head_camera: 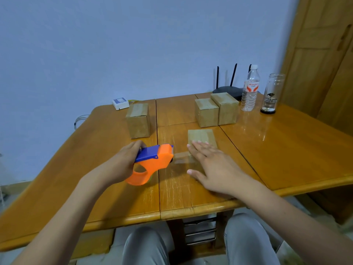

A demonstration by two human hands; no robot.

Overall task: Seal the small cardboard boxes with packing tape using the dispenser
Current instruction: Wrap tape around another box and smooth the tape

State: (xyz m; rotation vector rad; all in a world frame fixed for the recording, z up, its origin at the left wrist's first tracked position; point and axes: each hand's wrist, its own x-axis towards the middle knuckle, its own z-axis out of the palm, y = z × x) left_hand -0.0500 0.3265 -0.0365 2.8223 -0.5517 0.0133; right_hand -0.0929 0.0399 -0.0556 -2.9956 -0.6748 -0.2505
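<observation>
The left hand (122,165) grips the orange and blue tape dispenser (152,162) by its handle, just left of the box being sealed (200,138), which sits near the middle of the wooden table (286,150). The right hand (212,167) lies flat on top of this box with straight fingers, holding nothing, only pressing down. A clear strip of tape (181,157) runs from the dispenser mouth to the near left side of the box. The risk, as I judge it, is that the light box slides or tips if the pull is stronger than the press (the table looks glossy), and then the tape may wrinkle or stick crooked. Three other boxes (207,111) stand farther back, well apart.
</observation>
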